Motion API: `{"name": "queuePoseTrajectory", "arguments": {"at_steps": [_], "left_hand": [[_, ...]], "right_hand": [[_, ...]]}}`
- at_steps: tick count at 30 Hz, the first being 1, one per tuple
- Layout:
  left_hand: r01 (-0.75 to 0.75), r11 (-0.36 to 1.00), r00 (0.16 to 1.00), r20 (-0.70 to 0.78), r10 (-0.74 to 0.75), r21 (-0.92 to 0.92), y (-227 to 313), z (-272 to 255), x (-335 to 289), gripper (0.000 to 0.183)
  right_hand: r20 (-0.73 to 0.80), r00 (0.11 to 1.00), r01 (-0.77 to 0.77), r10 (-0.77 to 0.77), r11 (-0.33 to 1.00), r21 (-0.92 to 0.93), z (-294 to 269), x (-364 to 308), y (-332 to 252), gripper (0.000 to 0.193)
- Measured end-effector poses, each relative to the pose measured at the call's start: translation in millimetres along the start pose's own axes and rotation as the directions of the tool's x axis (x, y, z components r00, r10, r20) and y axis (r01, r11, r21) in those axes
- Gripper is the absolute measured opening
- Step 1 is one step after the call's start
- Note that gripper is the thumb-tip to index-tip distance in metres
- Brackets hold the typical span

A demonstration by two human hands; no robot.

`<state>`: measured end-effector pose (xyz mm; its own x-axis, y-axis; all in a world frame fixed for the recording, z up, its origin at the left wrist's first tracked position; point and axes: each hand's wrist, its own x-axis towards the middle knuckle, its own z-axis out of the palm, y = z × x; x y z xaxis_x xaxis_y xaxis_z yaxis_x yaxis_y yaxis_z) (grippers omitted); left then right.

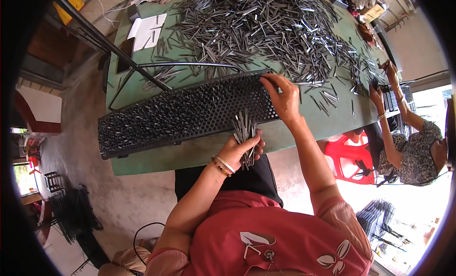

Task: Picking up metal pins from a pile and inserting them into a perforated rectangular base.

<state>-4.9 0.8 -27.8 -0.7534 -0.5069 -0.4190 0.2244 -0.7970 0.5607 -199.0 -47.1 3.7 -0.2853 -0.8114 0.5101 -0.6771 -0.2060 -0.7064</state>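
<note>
Head view showed your left hand (240, 150) clutching a bundle of metal pins (244, 133) upright just below the perforated black tray (180, 114). Your right hand (282, 98), fingers pinched at the tray's far edge, was nearer its holes; whether it held a pin, you couldn't tell.

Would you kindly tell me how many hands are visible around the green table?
4. The person's left hand grips a bundle of metal pins; their right hand touches the perforated black tray. A co-worker's two hands work at the table's right end.

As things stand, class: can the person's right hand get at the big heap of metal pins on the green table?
Probably yes. The right hand rests at the far edge of the perforated black tray, and loose metal pins lie just beyond its fingertips on the green table, with nothing between.
</note>
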Motion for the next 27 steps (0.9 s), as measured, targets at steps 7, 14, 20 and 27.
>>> {"name": "queuePoseTrajectory", "arguments": {"at_steps": [7, 14, 20, 27], "left_hand": [[0.047, 0.999, 0.998, -0.045, -0.046, 0.018, 2, -4, 0, 0.022], [0.018, 0.998, 0.999, -0.032, -0.016, 0.058, 6, -1, -2, 0.021], [0.021, 0.999, 1.0, -0.016, -0.02, 0.038, 6, -1, -2, 0.025], [0.014, 0.999, 0.998, -0.069, -0.011, 0.042, 2, -8, -5, 0.029]], "right_hand": [[0.077, 0.994, 0.075, -0.072, 0.996, -0.036, 3, -2, 4, 0.015], [0.088, 0.995, 0.042, -0.042, 0.999, -0.002, 2, -1, 0, 0.015], [0.157, 0.971, 0.189, -0.183, 0.982, -0.027, 3, -1, 1, 0.015], [0.146, 0.965, 0.232, -0.217, 0.968, -0.099, -3, 0, -10, 0.014]]}}
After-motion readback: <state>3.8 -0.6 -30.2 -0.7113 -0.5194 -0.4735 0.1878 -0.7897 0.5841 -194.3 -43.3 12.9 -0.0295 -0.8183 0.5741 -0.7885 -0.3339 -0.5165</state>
